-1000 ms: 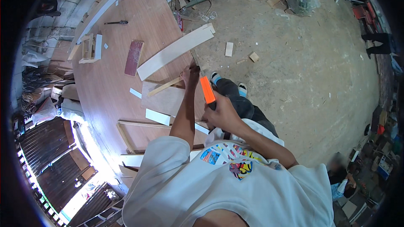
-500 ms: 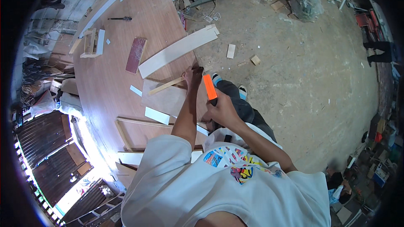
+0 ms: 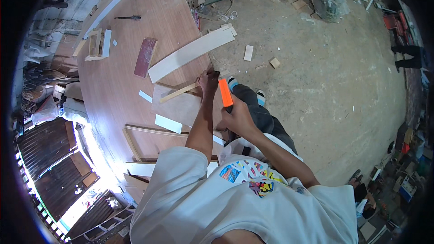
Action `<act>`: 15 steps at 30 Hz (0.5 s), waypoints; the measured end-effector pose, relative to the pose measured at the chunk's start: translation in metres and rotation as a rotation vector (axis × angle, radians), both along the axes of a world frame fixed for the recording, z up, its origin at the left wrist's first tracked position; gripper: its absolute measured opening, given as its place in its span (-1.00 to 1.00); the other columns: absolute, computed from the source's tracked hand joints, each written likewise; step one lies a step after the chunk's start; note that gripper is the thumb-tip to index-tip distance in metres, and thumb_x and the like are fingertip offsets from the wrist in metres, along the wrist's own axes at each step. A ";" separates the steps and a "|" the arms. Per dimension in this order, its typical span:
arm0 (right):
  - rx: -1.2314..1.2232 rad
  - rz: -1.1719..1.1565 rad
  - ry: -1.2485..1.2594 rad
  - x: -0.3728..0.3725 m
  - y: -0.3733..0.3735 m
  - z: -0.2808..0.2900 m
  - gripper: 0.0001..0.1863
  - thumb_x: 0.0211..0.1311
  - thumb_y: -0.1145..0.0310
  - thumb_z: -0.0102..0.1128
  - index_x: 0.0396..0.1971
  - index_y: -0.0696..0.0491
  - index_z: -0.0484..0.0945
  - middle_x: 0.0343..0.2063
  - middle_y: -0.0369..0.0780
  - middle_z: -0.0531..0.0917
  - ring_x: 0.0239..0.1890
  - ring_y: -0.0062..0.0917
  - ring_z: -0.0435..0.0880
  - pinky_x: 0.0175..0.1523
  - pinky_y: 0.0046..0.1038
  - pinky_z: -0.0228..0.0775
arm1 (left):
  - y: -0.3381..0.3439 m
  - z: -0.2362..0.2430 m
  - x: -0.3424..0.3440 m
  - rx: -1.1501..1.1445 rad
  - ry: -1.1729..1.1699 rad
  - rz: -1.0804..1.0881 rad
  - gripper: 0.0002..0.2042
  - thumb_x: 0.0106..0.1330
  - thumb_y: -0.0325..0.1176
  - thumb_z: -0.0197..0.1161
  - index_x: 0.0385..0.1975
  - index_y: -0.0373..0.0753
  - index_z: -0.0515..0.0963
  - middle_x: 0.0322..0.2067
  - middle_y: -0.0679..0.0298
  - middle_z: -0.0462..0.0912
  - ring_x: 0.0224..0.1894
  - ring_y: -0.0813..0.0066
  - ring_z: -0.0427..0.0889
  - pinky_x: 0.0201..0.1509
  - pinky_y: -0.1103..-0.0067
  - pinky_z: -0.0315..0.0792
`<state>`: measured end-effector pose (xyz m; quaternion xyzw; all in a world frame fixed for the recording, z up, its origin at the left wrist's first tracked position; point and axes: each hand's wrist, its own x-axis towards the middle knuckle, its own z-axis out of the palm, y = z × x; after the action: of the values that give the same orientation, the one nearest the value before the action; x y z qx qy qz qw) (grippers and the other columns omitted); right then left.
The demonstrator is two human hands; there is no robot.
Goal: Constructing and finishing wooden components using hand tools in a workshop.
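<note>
My left hand (image 3: 208, 82) is closed at the right edge of the wooden table, gripping one end of a thin wooden strip (image 3: 179, 92). A small dark part shows at its fingertips; what it is I cannot make out. In my right hand (image 3: 238, 118) is a bright orange tool (image 3: 225, 92) with a black grip, its kind unclear from above. The tool's far end is close to my left fingers, just off the table edge. Under the strip lies a flat brownish panel (image 3: 163, 106). Beyond the left hand a long pale board (image 3: 192, 56) crosses the table edge.
A dark red block (image 3: 145, 57), a white-faced board (image 3: 168, 124), a wooden frame (image 3: 130, 141) and a small open wooden box (image 3: 96, 47) rest on the table (image 3: 108, 95). Offcuts (image 3: 248, 53) lie on the floor. A clear plastic bag (image 3: 332, 0) stands at the back right.
The view has shifted very slightly. Both hands keep almost the same place and hold.
</note>
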<state>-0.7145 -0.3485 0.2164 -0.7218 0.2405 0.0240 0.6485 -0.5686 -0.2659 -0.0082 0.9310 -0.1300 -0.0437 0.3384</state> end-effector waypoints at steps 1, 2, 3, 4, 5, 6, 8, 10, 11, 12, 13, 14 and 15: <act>-0.029 -0.034 -0.067 0.004 0.005 -0.004 -0.74 -0.12 0.61 0.07 -0.32 0.24 0.39 -0.59 -0.11 0.52 -0.51 -0.58 0.55 -0.39 -0.49 0.39 | 0.008 -0.005 0.005 0.021 0.025 -0.008 -0.83 -0.04 -0.13 0.25 -0.55 -0.04 0.62 -0.42 0.31 0.57 -0.26 0.32 0.54 -0.09 0.30 0.18; -0.056 -0.068 -0.135 0.007 0.010 -0.007 -0.76 -0.13 0.61 0.07 -0.34 0.24 0.38 -0.59 -0.10 0.53 -0.51 -0.57 0.55 -0.39 -0.49 0.39 | 0.015 -0.010 0.011 0.042 0.050 -0.017 -0.85 -0.04 -0.15 0.25 -0.55 -0.03 0.62 -0.42 0.32 0.57 -0.26 0.32 0.54 -0.10 0.30 0.19; -0.057 -0.070 -0.126 0.002 0.008 -0.004 -0.76 -0.13 0.61 0.07 -0.34 0.24 0.38 -0.59 -0.10 0.53 -0.51 -0.57 0.55 -0.39 -0.49 0.39 | 0.011 -0.008 0.009 0.041 0.058 -0.019 -0.85 -0.04 -0.15 0.25 -0.55 -0.03 0.62 -0.42 0.32 0.57 -0.26 0.32 0.54 -0.10 0.30 0.19; 0.004 -0.040 -0.092 -0.004 0.004 0.001 -0.76 -0.13 0.62 0.06 -0.35 0.24 0.39 -0.58 -0.10 0.53 -0.49 -0.57 0.56 -0.36 -0.49 0.39 | 0.006 -0.006 0.006 0.116 0.007 -0.043 -0.86 -0.04 -0.16 0.25 -0.56 -0.02 0.62 -0.43 0.31 0.56 -0.26 0.32 0.53 -0.11 0.29 0.20; 0.065 -0.011 -0.059 -0.008 0.003 0.004 -0.77 -0.12 0.63 0.06 -0.36 0.25 0.39 -0.57 -0.10 0.54 -0.47 -0.56 0.57 -0.34 -0.48 0.40 | 0.002 -0.004 0.004 0.191 -0.044 -0.068 -0.88 -0.04 -0.17 0.24 -0.56 -0.01 0.63 -0.43 0.31 0.56 -0.26 0.32 0.53 -0.11 0.28 0.20; 0.061 0.001 0.023 0.000 -0.003 0.000 -0.78 -0.13 0.64 0.04 -0.37 0.25 0.39 -0.59 -0.12 0.53 -0.40 -0.56 0.57 -0.27 -0.47 0.39 | 0.000 -0.004 0.004 0.104 -0.047 -0.071 -0.88 -0.04 -0.16 0.23 -0.57 0.02 0.63 -0.43 0.30 0.56 -0.26 0.29 0.53 -0.10 0.27 0.21; 0.026 0.011 0.022 0.011 -0.003 -0.009 -0.78 -0.12 0.64 0.03 -0.37 0.25 0.39 -0.60 -0.14 0.52 -0.41 -0.57 0.55 -0.27 -0.46 0.39 | 0.004 -0.010 0.003 0.116 -0.063 -0.056 -0.88 -0.03 -0.17 0.22 -0.57 0.01 0.63 -0.42 0.30 0.56 -0.27 0.28 0.52 -0.09 0.27 0.21; -0.011 0.005 0.029 0.010 -0.001 -0.007 -0.78 -0.12 0.63 0.02 -0.36 0.24 0.39 -0.61 -0.16 0.50 -0.41 -0.59 0.53 -0.27 -0.46 0.38 | 0.005 -0.012 0.004 0.125 -0.071 -0.057 -0.89 -0.03 -0.17 0.21 -0.58 0.01 0.62 -0.42 0.30 0.57 -0.27 0.27 0.52 -0.08 0.27 0.21; 0.009 -0.042 -0.096 0.000 0.001 -0.002 -0.79 -0.11 0.61 0.02 -0.36 0.25 0.38 -0.62 -0.16 0.49 -0.44 -0.60 0.50 -0.30 -0.46 0.36 | 0.005 -0.013 0.005 0.149 -0.087 -0.074 -0.88 -0.02 -0.17 0.21 -0.57 0.00 0.62 -0.43 0.30 0.56 -0.28 0.27 0.52 -0.09 0.27 0.21; 0.029 -0.087 -0.218 -0.007 0.002 0.008 -0.79 -0.10 0.60 0.02 -0.36 0.25 0.37 -0.62 -0.15 0.47 -0.48 -0.61 0.46 -0.33 -0.46 0.35 | 0.007 -0.014 0.002 0.174 -0.099 -0.089 -0.87 -0.02 -0.17 0.20 -0.57 -0.01 0.62 -0.44 0.29 0.56 -0.29 0.27 0.52 -0.10 0.28 0.21; 0.030 -0.086 -0.213 -0.002 0.001 0.012 -0.79 -0.10 0.60 0.02 -0.36 0.25 0.37 -0.62 -0.15 0.47 -0.48 -0.61 0.46 -0.33 -0.46 0.35 | 0.007 -0.015 0.004 0.174 -0.094 -0.088 -0.87 -0.02 -0.17 0.20 -0.57 -0.01 0.62 -0.44 0.29 0.56 -0.29 0.27 0.52 -0.10 0.28 0.21; 0.034 -0.025 -0.110 0.009 0.001 0.014 -0.77 -0.09 0.60 0.01 -0.33 0.25 0.38 -0.58 -0.14 0.49 -0.46 -0.60 0.47 -0.30 -0.47 0.34 | 0.005 -0.017 0.010 0.133 -0.055 -0.040 -0.87 -0.01 -0.17 0.19 -0.55 0.00 0.62 -0.44 0.30 0.56 -0.29 0.27 0.52 -0.10 0.28 0.21; 0.036 0.038 -0.009 0.016 -0.002 0.017 -0.75 -0.08 0.60 0.00 -0.31 0.26 0.38 -0.55 -0.12 0.51 -0.45 -0.59 0.47 -0.28 -0.47 0.34 | 0.002 -0.018 0.017 0.090 -0.019 0.010 -0.87 0.00 -0.17 0.19 -0.54 0.01 0.62 -0.44 0.30 0.55 -0.30 0.28 0.52 -0.11 0.29 0.21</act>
<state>-0.6989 -0.3500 0.2337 -0.7146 0.2236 0.0373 0.6617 -0.5516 -0.2636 -0.0265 0.9462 -0.1268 -0.0389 0.2953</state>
